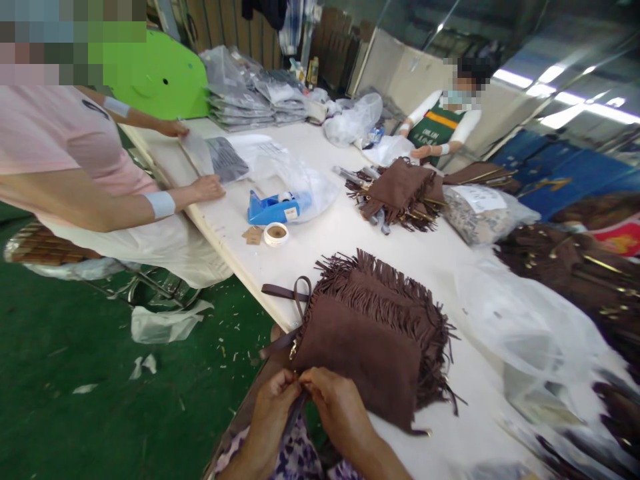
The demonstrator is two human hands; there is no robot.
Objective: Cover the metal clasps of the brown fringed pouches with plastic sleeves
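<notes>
1. Pouch (365, 347), brown, soft-faced, fringed: lying flat on the white bench (320, 250), at its near end beside the left edge. Fringe spread along the far and right sides; gold-coloured zip pull (423, 433) at the near right corner.
2. Strap (280, 291), brown, looped: reaching from the pouch's left side towards the bench's left edge. Metal clasp (293, 348) just below.
3. Left hand (273, 403): fingertips pinched on something small, mostly hidden, at the pouch's near left corner.
4. Right hand (335, 400): thumb and fingers likewise pinched, tips meeting those of the left hand; dark strip (296, 413) hanging between the two.
5. Tape dispenser (273, 208), blue, well beyond the pouch. White-rimmed roll (276, 234) and brown card tags (253, 235) just beside it, near the left edge.
6. Heap of brown fringed pieces (403, 193), towards the right edge; patterned item in clear wrap (487, 213) beside it.
7. Clear plastic sheeting (530, 313), loose, right of the pouch; brown pile (575, 267) beyond.
8. Grey wrapped packs (255, 100), stacked at the far left corner.
9. Person in pink (55, 147), at the left edge, both hands at a grey item in clear film (227, 159).
10. Person in a green apron (435, 130), across the bench, hands at clear plastic.
</notes>
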